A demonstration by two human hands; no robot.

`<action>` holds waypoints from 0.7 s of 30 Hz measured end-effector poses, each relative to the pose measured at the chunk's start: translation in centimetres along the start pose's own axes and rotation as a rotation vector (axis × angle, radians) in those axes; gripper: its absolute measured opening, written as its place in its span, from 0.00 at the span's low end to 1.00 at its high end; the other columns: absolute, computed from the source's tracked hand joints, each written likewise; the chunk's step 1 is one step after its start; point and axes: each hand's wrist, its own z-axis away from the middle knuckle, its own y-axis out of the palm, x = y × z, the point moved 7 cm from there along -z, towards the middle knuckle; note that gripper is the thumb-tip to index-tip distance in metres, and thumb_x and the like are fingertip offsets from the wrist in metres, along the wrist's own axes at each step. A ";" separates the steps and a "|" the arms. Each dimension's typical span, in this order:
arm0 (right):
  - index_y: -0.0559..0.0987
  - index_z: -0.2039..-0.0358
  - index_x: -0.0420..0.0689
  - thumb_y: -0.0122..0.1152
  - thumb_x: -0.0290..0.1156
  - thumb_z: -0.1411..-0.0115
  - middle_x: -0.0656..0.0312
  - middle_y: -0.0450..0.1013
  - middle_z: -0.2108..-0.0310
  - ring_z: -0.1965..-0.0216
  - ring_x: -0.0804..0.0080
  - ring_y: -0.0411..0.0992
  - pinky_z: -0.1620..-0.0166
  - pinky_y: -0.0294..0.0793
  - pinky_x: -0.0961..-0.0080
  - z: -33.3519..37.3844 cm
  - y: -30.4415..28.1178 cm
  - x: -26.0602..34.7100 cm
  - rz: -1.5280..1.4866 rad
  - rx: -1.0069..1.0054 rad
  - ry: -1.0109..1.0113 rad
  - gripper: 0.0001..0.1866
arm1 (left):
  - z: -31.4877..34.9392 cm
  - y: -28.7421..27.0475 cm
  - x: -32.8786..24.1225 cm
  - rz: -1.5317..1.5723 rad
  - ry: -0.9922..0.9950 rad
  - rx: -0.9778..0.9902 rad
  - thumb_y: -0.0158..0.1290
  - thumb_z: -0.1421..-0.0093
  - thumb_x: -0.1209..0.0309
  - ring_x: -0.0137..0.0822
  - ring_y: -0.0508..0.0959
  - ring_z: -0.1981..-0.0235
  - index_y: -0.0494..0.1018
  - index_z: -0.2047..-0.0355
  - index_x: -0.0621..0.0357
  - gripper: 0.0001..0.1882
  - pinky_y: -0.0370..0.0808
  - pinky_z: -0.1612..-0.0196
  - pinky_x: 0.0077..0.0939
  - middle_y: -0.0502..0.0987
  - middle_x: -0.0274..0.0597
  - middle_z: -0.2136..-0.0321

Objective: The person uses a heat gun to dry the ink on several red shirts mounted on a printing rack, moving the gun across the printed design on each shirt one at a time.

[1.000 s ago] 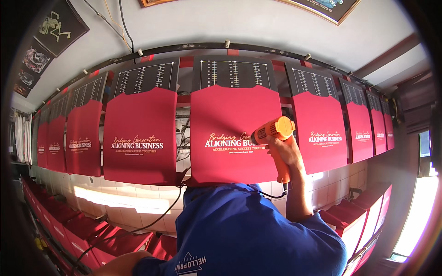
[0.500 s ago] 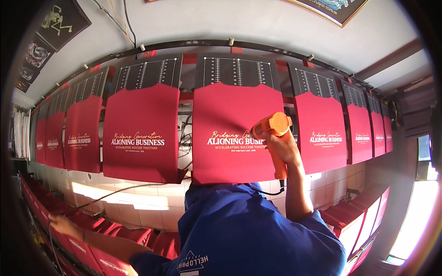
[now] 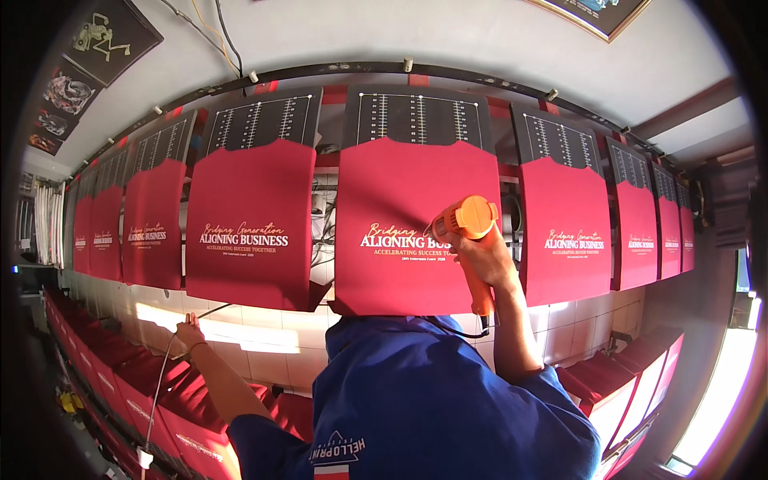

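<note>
My right hand (image 3: 491, 260) is wrapped round an orange heat gun (image 3: 474, 218). Its nozzle points left at the printed lettering on a red shirt (image 3: 400, 184), which is stretched over a black board (image 3: 392, 116) straight ahead. The gun covers part of the lettering. A dark cord (image 3: 462, 333) leaves the base of its handle and passes behind my blue sleeve and body. Off to the left, my left hand (image 3: 190, 331) grips a power cord (image 3: 159, 372). That cord hangs down to a white connector (image 3: 145, 457).
Similar boards with red printed shirts stand in a row on both sides, such as a left one (image 3: 244, 216) and a right one (image 3: 564, 216). Below is another row of red shirts (image 3: 196, 396). A dark rail (image 3: 336, 73) runs along the wall.
My left hand has come up and to the right with the cord, and the white connector now shows. The heat gun has shifted slightly left over the lettering.
</note>
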 end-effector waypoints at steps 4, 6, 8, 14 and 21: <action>0.73 0.52 0.45 0.70 0.34 0.41 0.66 0.76 0.62 0.63 0.79 0.74 0.65 0.78 0.77 0.5 -0.4 -0.4 -0.061 -0.032 0.009 0.20 | 4.1 6.0 4.5 0.192 -0.004 -0.179 0.39 0.31 0.70 0.48 0.82 0.56 0.64 0.54 0.78 0.17 0.83 0.55 0.35 0.76 0.54 0.56; 0.72 0.51 0.45 0.69 0.33 0.42 0.65 0.76 0.61 0.64 0.78 0.75 0.66 0.78 0.77 0.2 0.6 0.0 0.012 -0.017 -0.023 0.21 | 5.9 7.4 3.8 0.197 -0.040 -0.293 0.42 0.32 0.70 0.48 0.82 0.56 0.63 0.56 0.80 0.17 0.85 0.54 0.35 0.76 0.57 0.57; 0.71 0.48 0.43 0.68 0.31 0.41 0.63 0.76 0.61 0.64 0.76 0.75 0.66 0.78 0.75 -0.1 1.1 0.2 0.024 -0.013 -0.021 0.22 | 7.9 10.5 3.5 0.158 -0.097 -0.380 0.47 0.34 0.69 0.48 0.82 0.59 0.60 0.54 0.81 0.20 0.84 0.58 0.35 0.76 0.61 0.56; 0.72 0.50 0.44 0.69 0.29 0.44 0.64 0.75 0.61 0.65 0.76 0.74 0.63 0.77 0.74 -0.9 1.6 1.0 -0.024 -0.148 -0.085 0.22 | 20.6 19.6 -0.7 -0.112 -0.173 -0.492 0.47 0.36 0.62 0.61 0.78 0.52 0.45 0.44 0.83 0.35 0.82 0.55 0.47 0.70 0.75 0.50; 0.73 0.51 0.44 0.66 0.27 0.44 0.64 0.75 0.62 0.65 0.76 0.74 0.63 0.76 0.75 -1.2 1.6 1.5 -0.008 -0.236 -0.094 0.20 | 19.3 20.0 -0.7 -0.527 -0.059 -0.519 0.45 0.35 0.59 0.67 0.78 0.53 0.50 0.50 0.85 0.33 0.81 0.53 0.55 0.67 0.80 0.51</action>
